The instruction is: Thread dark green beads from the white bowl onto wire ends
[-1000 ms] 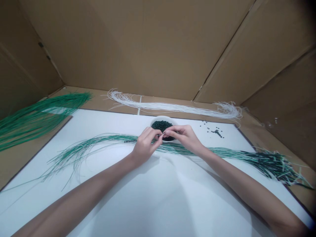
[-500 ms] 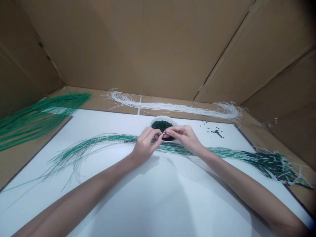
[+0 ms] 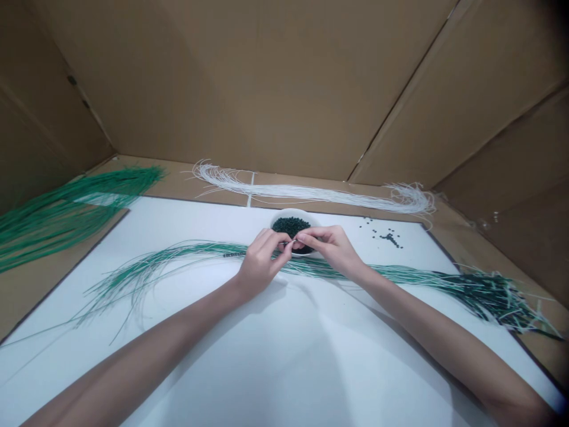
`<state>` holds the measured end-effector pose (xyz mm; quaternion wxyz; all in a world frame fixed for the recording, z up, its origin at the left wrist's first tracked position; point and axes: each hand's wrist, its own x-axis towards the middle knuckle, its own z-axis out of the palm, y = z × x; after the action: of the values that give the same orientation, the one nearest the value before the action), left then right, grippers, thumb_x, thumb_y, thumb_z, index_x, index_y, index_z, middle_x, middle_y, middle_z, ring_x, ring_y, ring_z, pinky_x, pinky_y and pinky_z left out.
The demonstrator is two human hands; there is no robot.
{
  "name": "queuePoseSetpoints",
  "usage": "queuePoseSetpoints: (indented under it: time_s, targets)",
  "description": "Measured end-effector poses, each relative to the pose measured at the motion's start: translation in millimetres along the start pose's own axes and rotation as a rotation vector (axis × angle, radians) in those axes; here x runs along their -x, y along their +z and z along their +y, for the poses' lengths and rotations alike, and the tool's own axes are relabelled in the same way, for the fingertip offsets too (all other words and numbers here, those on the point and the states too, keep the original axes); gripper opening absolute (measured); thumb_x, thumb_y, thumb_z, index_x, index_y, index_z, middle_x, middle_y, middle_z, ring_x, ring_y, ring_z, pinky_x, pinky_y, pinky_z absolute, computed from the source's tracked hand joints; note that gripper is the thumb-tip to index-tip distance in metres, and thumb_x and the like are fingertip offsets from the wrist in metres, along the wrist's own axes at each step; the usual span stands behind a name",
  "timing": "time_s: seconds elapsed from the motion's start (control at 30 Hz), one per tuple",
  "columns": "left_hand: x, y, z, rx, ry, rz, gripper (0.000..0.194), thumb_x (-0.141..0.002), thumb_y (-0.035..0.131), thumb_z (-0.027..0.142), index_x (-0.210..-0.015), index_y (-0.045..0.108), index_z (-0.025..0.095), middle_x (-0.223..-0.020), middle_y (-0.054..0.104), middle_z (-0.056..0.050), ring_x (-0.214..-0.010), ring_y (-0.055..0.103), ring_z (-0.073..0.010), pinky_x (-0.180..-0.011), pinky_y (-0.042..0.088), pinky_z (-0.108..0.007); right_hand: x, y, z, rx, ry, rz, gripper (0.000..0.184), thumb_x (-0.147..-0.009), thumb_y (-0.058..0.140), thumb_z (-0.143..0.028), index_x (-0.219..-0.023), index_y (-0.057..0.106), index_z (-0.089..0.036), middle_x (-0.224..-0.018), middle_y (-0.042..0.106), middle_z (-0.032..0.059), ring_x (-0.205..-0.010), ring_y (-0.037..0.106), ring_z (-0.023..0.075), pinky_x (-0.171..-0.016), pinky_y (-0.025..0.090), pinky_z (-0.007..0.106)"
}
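Thumb and fingers of my left hand (image 3: 262, 255) are pinched on a thin strand, and a row of dark beads (image 3: 233, 255) threaded on it shows to the left of that hand. My right hand (image 3: 331, 243) is closed in a pinch, its fingertips meeting those of the left at the strand's pale end. What sits between the right fingertips is too small to make out. Just behind both hands stands a white bowl (image 3: 293, 212) of dark green beads (image 3: 288, 225). Under the hands a long bundle of green and white strands (image 3: 195, 248) lies across the white board (image 3: 267, 356).
On the bundle's right end are many dark beads (image 3: 484, 296). Loose beads (image 3: 391, 239) lie scattered right of the bowl. White strands (image 3: 311, 193) stretch along the back, and green strands (image 3: 89, 207) lie at the left. Cardboard walls (image 3: 249, 83) enclose the back and sides.
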<state>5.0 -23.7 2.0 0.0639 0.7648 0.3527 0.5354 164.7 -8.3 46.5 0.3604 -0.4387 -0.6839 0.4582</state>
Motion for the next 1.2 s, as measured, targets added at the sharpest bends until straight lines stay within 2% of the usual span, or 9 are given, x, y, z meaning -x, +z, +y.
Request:
queuePoseSetpoints:
  time_s: [1.2]
  targets:
    - [-0.5,0.0,0.1,-0.016,0.012,-0.015,0.004,-0.079,0.049,0.015,-0.08,0.052,0.016,-0.066,0.049,0.0,-0.065,0.047,-0.0099,-0.064,0.041,-0.022,1.0,1.3,-0.9,0.044,0.019,0.011,0.028,-0.073,0.055,-0.039,-0.067,0.064,-0.013,-0.067,0.064,0.0041,-0.066,0.058,0.0145,-0.067,0.045,0.026]
